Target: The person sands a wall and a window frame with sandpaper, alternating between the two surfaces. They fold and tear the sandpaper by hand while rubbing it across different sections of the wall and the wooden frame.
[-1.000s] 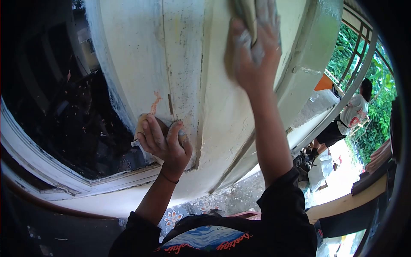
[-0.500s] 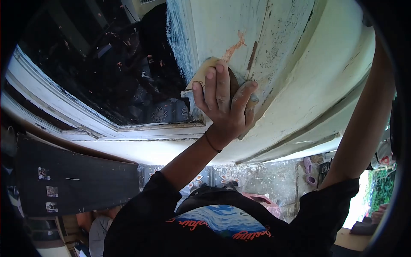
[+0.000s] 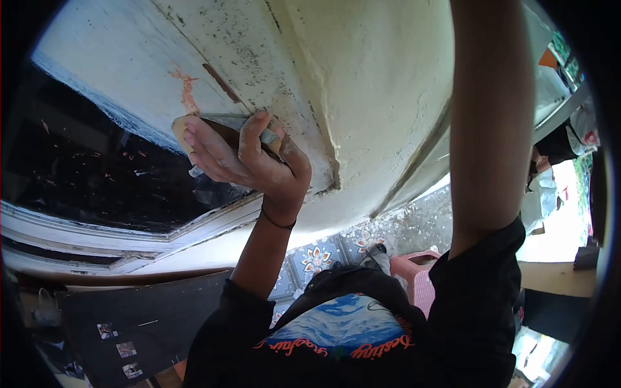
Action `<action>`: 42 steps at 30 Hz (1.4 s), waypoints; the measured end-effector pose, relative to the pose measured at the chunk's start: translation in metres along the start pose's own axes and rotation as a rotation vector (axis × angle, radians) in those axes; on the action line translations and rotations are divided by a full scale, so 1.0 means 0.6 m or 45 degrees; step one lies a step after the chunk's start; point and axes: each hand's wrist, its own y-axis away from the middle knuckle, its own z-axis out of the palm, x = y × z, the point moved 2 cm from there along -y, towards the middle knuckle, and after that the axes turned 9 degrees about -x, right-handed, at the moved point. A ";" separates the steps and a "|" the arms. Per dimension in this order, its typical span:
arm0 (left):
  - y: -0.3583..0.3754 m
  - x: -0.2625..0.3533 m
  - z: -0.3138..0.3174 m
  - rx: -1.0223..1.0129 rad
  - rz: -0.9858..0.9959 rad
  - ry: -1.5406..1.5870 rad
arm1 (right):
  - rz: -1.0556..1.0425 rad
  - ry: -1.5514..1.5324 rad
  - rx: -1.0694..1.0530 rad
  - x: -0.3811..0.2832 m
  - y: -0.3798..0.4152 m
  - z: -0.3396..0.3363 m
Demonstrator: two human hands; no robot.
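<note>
My left hand [image 3: 249, 155] is closed around a folded piece of sandpaper [image 3: 229, 132], tan on one side and darker on the other. Fingers wrap its near side while the thumb lies across its upper edge. Dust whitens the fingertips. Both are at the worn white window frame [image 3: 139, 84], just below an orange-brown patch [image 3: 187, 90] in the paint. Whether the sandpaper presses on the wood is hard to tell. My right arm [image 3: 491, 123] reaches up past the top of the view, so my right hand is out of sight.
Dark window glass [image 3: 97, 155] fills the left, speckled with bits. A black panel [image 3: 155, 317] with small pictures stands lower left. Below are patterned floor tiles [image 3: 317, 258] and a pink plastic stool [image 3: 420, 284] beside my body. A pale wall [image 3: 381, 84] curves away right.
My view has swung right, shifting the window frame leftward. My left hand has turned from lying flat over the sandpaper to gripping it edge-on. My right arm has come further up.
</note>
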 end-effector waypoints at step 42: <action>0.004 0.005 0.002 0.026 -0.105 -0.023 | 0.245 0.084 -0.122 0.009 0.386 0.053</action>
